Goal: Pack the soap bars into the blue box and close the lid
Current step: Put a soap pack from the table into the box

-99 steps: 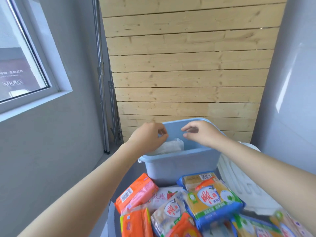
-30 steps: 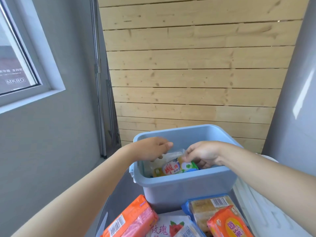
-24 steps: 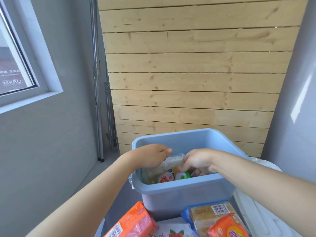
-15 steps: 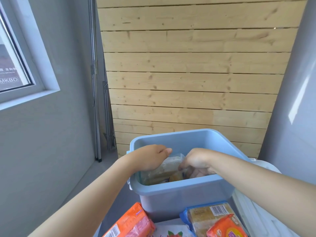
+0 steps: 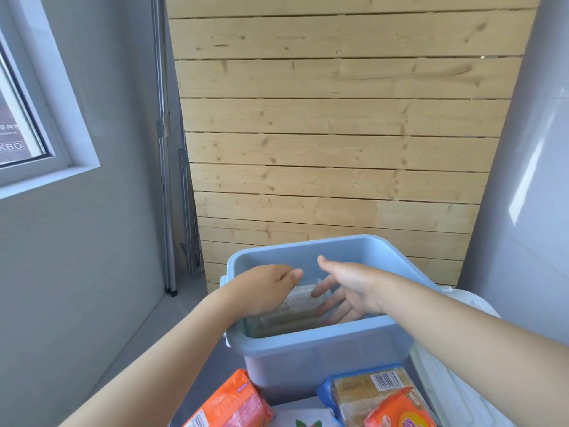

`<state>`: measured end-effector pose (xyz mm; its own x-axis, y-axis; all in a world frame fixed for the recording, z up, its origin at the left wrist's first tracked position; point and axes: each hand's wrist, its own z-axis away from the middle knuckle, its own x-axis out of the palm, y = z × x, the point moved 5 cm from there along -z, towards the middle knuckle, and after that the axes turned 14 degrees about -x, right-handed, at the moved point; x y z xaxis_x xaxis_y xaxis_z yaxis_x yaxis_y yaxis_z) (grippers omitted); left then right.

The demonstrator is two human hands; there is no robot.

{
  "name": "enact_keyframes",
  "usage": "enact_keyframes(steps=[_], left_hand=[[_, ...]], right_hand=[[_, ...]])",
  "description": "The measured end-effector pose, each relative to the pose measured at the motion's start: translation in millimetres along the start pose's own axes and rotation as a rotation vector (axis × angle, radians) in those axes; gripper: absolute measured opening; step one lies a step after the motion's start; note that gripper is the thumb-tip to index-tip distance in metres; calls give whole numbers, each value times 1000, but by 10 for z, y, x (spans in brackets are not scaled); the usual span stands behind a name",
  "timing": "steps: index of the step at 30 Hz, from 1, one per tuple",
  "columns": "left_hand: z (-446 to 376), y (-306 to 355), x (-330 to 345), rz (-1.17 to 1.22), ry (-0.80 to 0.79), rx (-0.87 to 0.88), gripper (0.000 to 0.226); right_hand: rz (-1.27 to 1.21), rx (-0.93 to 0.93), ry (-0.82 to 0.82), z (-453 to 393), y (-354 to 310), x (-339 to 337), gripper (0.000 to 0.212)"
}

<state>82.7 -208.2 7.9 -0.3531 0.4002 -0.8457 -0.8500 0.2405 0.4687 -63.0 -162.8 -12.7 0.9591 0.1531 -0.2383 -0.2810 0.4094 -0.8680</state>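
Fingers of the left hand [image 5: 264,289] curl over a clear-wrapped soap pack [image 5: 295,306] inside the blue box [image 5: 308,346]; right hand [image 5: 348,288] spread loose

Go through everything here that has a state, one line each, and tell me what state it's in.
blue box: open, lid off, upright.
white lid: off the box, lying to its right.
soap pack in box: inside, under the left hand.
left hand: resting on that pack, fingers curled over it.
right hand: fingers spread, holding nothing.
orange soap pack: outside the box, unpacked.
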Motion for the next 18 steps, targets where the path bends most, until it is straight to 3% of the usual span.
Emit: enact_keyframes(steps=[5, 11, 15, 18], left_hand=[[99, 35, -87, 157, 67, 39, 48], [602, 75, -275, 317, 255, 126, 24], [1094, -28, -322, 364, 396, 185, 22], [1350, -209, -197, 381, 390, 148, 22]], right_hand=[[-265, -130, 74, 63, -54, -113, 58], [-306, -289, 90, 376, -193, -49, 44], [-354, -494, 100, 710, -319, 32, 28], [-401, -579, 41, 961, -308, 230, 22]])
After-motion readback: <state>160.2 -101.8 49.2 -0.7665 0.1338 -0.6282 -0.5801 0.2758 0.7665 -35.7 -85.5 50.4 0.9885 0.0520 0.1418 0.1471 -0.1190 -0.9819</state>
